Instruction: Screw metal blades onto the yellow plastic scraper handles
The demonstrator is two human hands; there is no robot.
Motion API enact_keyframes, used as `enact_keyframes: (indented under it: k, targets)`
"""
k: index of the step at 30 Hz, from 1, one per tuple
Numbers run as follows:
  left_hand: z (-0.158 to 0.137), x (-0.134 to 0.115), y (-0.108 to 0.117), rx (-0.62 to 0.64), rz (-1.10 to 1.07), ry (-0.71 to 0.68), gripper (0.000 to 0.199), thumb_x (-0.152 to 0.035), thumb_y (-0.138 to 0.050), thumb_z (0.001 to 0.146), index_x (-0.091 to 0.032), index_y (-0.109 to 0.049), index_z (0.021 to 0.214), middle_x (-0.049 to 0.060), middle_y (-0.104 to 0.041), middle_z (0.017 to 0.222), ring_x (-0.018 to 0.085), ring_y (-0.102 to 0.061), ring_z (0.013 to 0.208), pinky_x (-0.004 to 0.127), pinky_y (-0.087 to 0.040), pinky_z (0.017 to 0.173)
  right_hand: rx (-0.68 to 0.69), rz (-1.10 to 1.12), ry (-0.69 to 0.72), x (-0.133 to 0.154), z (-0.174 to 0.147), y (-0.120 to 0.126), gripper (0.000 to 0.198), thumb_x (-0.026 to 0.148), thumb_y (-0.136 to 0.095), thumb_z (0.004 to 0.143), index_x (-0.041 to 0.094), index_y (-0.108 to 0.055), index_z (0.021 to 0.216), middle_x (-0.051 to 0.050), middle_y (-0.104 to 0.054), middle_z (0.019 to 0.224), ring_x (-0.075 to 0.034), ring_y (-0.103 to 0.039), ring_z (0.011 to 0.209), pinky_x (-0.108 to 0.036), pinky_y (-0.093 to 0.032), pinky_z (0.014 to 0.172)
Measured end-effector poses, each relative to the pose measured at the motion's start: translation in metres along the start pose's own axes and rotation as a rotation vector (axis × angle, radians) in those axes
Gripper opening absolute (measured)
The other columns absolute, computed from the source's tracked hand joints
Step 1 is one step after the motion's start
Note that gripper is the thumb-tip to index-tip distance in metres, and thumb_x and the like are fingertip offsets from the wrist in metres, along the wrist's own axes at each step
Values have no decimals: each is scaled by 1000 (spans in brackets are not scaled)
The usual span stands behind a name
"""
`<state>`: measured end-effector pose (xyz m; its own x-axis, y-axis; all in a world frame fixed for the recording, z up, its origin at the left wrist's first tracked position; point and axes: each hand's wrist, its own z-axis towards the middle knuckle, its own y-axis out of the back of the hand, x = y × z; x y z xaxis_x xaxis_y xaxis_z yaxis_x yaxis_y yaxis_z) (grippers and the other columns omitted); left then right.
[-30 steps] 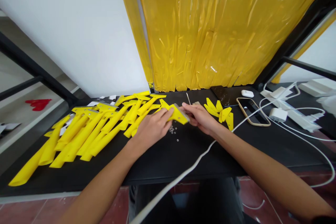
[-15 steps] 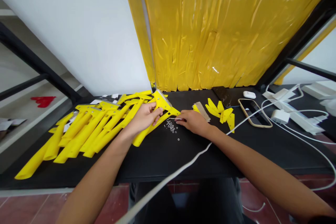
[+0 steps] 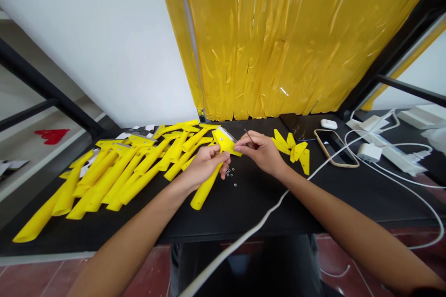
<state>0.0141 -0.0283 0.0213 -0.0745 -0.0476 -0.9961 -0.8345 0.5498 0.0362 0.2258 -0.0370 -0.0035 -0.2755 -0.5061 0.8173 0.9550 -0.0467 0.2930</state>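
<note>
My left hand (image 3: 208, 162) grips a yellow scraper (image 3: 205, 188) near its head, with the handle slanting down toward me. The blade end points up and right. Beside that end, my right hand (image 3: 261, 151) is closed, pinching a thin dark rod-like tool (image 3: 249, 137) whose exact kind I cannot make out. Small metal nuts (image 3: 228, 172) lie on the black table just below the scraper head, partly hidden by my left fingers. To the left, several yellow scrapers (image 3: 114, 167) lie piled side by side. Flat yellow plastic pieces (image 3: 298, 151) rest right of my right hand.
A phone (image 3: 336, 148), a dark tablet-like slab (image 3: 297, 126) and a white earbud case (image 3: 328, 124) sit at the right. A white cable (image 3: 240, 246) crosses the black table (image 3: 278, 216) under my right forearm. A power strip (image 3: 400, 158) with plugs lies far right.
The scraper in my left hand has shifted right and turned. My right hand has moved right and up, and its thin tool now points upward. My left fingers now cover part of the small hardware.
</note>
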Motion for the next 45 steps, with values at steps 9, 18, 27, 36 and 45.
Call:
enact_keyframes:
  k: [9,18,27,36,45]
  targets:
    - [1,5,1,-6,2,0,23,-33,-67,91,-15,-59,79,-1,-59,60,11,-57,49,25,-45,52,48,-114,-1,0,-3,-5,27,48,-70,91,23,-77,87,0,-58,79,-13,-43,64,-29,-37,62]
    - [1,6,-1,-7,-16,-7,23,-33,-67,91,-14,-61,80,-1,-55,62,8,-49,49,22,-37,45,-5,67,-212,-1,-5,-13,37,50,-76,82,21,-67,101,2,-53,83,-12,-44,66,-28,-36,61]
    - [3,8,2,-3,8,35,27,-38,-74,87,-16,-61,80,-4,-54,58,6,-45,42,21,-34,40,32,346,-431,3,-7,-14,46,53,-85,70,20,-68,97,7,-44,71,-9,-36,59,-27,-28,52]
    - [4,3,3,-21,89,1,26,-36,-78,83,-14,-65,74,-1,-59,55,8,-51,42,22,-38,44,94,532,-590,11,-9,-13,46,47,-91,62,19,-64,87,7,-54,71,-4,-27,49,-24,-14,43]
    - [1,-2,3,-113,190,55,27,-29,-71,83,-15,-64,61,0,-56,45,8,-48,35,22,-34,39,165,403,-566,9,-12,-14,40,49,-85,70,18,-74,93,8,-45,56,-5,-24,47,-25,-12,44]
